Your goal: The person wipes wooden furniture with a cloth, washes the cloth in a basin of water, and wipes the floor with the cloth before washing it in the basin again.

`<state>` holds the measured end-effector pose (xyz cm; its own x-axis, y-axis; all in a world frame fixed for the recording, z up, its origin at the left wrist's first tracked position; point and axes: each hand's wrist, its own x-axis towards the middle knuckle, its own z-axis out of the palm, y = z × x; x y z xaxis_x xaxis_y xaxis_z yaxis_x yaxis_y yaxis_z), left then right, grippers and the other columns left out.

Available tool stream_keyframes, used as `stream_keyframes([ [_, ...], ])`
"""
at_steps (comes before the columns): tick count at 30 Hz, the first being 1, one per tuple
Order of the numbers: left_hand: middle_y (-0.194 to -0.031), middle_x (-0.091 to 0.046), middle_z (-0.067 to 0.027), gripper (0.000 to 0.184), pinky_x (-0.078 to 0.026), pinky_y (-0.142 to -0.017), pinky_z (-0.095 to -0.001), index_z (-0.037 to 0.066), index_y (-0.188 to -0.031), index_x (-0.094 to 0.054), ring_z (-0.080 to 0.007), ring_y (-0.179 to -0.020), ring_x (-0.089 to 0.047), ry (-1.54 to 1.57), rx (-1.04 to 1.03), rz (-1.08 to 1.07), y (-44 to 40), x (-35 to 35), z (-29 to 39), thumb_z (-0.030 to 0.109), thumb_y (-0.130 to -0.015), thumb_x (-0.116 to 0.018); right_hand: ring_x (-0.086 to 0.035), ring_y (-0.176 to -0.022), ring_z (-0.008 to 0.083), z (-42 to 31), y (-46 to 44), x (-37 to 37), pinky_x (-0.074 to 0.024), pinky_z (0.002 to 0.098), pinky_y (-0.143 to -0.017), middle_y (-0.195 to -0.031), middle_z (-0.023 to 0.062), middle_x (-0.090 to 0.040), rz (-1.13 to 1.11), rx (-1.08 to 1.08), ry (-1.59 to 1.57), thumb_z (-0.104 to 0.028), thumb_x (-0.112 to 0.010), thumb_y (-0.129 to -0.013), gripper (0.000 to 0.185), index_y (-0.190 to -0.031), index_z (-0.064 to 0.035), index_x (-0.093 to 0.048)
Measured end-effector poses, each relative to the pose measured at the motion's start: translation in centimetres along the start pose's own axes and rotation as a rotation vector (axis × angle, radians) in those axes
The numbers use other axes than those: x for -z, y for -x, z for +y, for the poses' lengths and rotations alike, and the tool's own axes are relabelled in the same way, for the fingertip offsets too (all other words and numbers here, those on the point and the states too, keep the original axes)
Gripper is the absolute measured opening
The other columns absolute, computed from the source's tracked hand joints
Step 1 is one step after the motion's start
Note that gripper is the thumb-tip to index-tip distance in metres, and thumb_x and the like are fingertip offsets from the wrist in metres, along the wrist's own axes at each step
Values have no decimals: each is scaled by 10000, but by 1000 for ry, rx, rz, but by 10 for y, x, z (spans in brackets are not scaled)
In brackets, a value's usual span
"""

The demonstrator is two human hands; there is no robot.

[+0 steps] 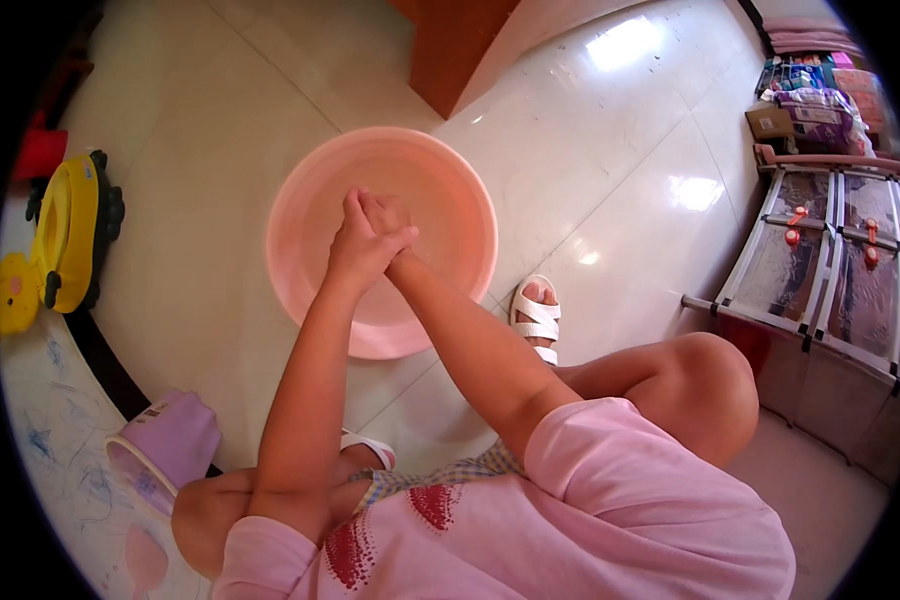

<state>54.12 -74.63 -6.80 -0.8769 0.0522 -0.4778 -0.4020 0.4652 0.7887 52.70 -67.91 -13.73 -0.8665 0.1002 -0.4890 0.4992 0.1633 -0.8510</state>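
Over the water in a pink plastic basin (285,275), my two hands are pressed together. My left hand (362,248) is closed around my right hand (390,212), its thumb lying across near the right wrist. The fingers of my right hand look curled in, and they are partly covered by the left. Whatever might be between the palms is hidden. Both forearms reach down into the basin from above its near rim.
A light tiled floor (630,200) surrounds the basin. To the left stand a yellow and black ride-on toy (70,240) and a purple bin (175,435). A brown wooden corner (455,50) juts in at the top. On the right are a storage cabinet (820,260) and stacked packages (820,115).
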Motion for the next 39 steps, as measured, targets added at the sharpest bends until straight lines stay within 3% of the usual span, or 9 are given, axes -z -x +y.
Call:
stream_keyframes([
  [13,-1104,-563,-208,804,-462,-853,-363,7,-1285,-272,-326,-1009,-578,-57,109,-82,3,12,7,319,-686,-707,-586,-605,217,18,6,-9,-471,350,-531,-706,107,-606,-61,-45,-364,-369,-492,-888,374,-819,-25,-619],
  [17,-1023,-593,-113,616,-467,-788,-314,43,-1215,-431,-220,-913,-592,94,-60,-23,-12,28,-5,354,-750,-689,-617,-637,234,-17,-3,13,-498,350,-555,-737,115,-622,-302,-72,-534,-382,-490,-881,376,-845,-35,-629],
  [19,-1011,-608,-85,444,-463,-767,-282,41,-1151,-531,-178,-892,-596,455,223,-37,-6,58,28,317,-820,-636,-609,-678,206,-74,-1,38,-512,339,-572,-792,86,-598,-406,-157,-399,-282,-515,-872,260,-904,-36,-591],
  [26,-1012,-610,9,320,-476,-768,-284,95,-1180,-567,-122,-882,-572,205,130,-112,-32,51,-22,90,-861,-536,-617,-730,238,-76,-12,44,-575,289,-629,-860,127,-561,-474,-287,-252,-33,-633,-761,259,-991,6,-522],
  [30,-1010,-628,-43,319,-476,-778,-280,32,-1133,-581,-133,-903,-588,146,124,-88,-33,39,-30,19,-816,-555,-614,-746,237,-72,-10,37,-560,297,-649,-869,133,-574,-488,-317,1,-92,-617,-785,260,-1009,1,-524],
  [33,-992,-646,-88,283,-481,-784,-288,26,-1080,-603,-163,-910,-612,-114,39,-3,-22,47,-15,46,-800,-564,-603,-697,211,-88,-11,40,-511,287,-601,-786,121,-588,-340,173,732,-153,-583,-809,178,-898,0,-571],
  [35,-985,-662,-115,266,-487,-792,-296,45,-1054,-621,-194,-908,-632,-326,-23,50,-13,68,15,98,-799,-568,-586,-637,185,-139,-11,49,-451,297,-582,-713,128,-609,-476,-75,578,-204,-560,-812,227,-738,8,-593],
  [36,-1002,-656,-119,264,-488,-797,-297,48,-1057,-615,-196,-916,-631,-121,47,-23,-8,85,39,101,-801,-574,-586,-637,185,-158,-9,53,-451,297,-582,-713,128,-609,-488,-70,589,-204,-560,-812,227,-738,8,-593],
  [39,-1031,-643,-134,263,-495,-789,-292,44,-1061,-602,-186,-927,-630,515,176,-174,-5,113,58,109,-807,-586,-580,-599,187,-190,-4,72,-437,307,-580,-728,133,-649,-797,-56,-398,-185,-569,-800,205,-721,1,-605],
])
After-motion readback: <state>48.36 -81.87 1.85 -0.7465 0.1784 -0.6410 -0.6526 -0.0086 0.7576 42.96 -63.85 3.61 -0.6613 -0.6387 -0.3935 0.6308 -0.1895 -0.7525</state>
